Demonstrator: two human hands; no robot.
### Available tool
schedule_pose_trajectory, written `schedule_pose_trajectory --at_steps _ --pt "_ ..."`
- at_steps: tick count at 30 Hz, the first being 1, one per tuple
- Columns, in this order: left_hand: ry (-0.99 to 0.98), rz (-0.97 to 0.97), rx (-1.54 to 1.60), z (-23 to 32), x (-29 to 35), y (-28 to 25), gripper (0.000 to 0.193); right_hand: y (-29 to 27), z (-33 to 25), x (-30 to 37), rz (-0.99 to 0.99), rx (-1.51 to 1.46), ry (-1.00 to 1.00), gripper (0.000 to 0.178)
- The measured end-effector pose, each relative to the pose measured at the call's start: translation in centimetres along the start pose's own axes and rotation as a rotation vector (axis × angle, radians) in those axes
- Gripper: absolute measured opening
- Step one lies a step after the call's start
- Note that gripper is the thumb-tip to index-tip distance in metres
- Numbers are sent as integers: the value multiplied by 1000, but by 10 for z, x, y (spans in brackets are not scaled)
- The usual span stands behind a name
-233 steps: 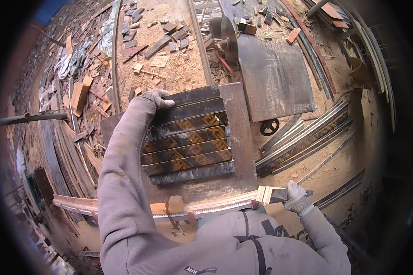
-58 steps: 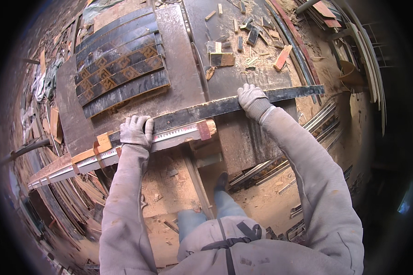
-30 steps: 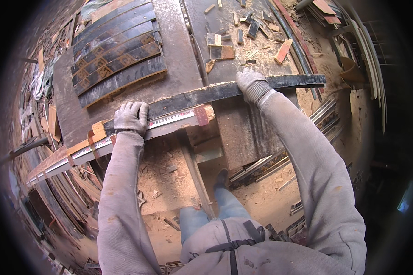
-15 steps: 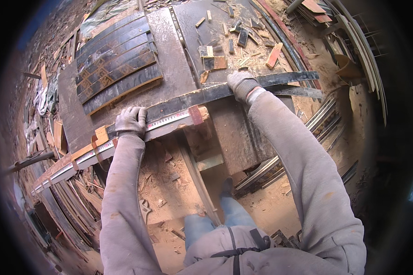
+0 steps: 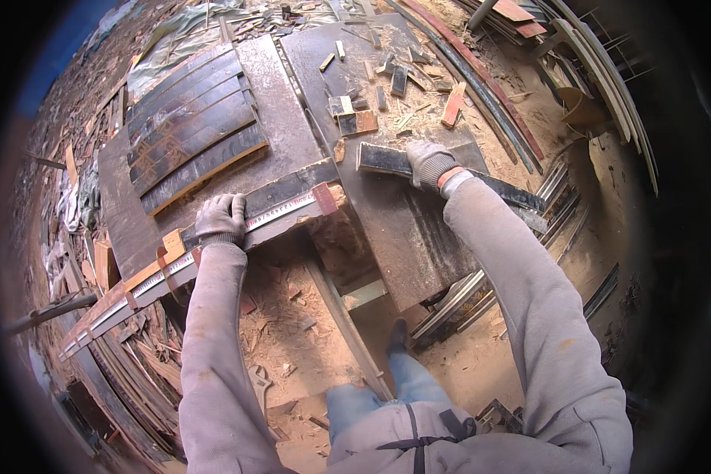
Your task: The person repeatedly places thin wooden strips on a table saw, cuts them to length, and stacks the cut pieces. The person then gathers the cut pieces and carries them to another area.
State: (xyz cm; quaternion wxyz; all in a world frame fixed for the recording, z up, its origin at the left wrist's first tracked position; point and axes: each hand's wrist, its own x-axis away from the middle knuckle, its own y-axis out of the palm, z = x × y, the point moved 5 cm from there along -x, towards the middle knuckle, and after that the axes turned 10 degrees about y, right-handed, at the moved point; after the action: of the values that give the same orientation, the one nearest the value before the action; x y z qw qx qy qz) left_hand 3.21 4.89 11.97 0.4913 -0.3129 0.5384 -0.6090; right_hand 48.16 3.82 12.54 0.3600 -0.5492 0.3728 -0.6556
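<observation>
My left hand [image 5: 220, 219], in a grey work glove, lies with its fingers curled over a dark-faced wooden strip [image 5: 292, 183]. That strip sits along a wooden guide with a measuring tape [image 5: 280, 212] fixed on it, and a small wood block [image 5: 173, 242] is by its left end. My right hand [image 5: 430, 163], also gloved, is closed around a second dark strip [image 5: 507, 192], which slants down to the right over the metal table [image 5: 387, 229]. A gap parts the two strips. Another strip end [image 5: 532, 220] shows beneath the right one.
Several dark-faced boards [image 5: 193, 118] lie side by side on the table's far left. Offcuts [image 5: 399, 80] and sawdust are scattered at the far right. Long strips [image 5: 470, 296] are stacked below the table's right edge. An adjustable wrench [image 5: 259, 383] lies below, near my left forearm.
The strip in my right hand has come apart from the left one, and its outer end has swung toward me. My left hand stays on its strip.
</observation>
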Motion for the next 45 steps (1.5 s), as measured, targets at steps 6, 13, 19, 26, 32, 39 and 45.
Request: schedule_pose_trajectory --at_steps 6,13,19,26,32,39,45 --pt "-11 -153 -66 19 18 23 43 27 44 80 -41 30 -39 44" --pt "129 -620 44 47 73 47 73 60 60 147 -73 0 -79 48" --pt "103 -831 258 113 141 34 78 80 67 193 -169 40 -3 46" --pt "93 -387 185 26 130 -41 67 71 31 160 25 27 -211 38" --pt "-64 -527 -97 -29 125 -25 80 44 -13 147 45 181 -366 39" --pt "-1048 -299 1811 177 227 38 88 67 -113 182 435 51 -821 19" --pt "-1253 -82 1970 229 276 65 47 102 -82 201 553 -9 -834 38"
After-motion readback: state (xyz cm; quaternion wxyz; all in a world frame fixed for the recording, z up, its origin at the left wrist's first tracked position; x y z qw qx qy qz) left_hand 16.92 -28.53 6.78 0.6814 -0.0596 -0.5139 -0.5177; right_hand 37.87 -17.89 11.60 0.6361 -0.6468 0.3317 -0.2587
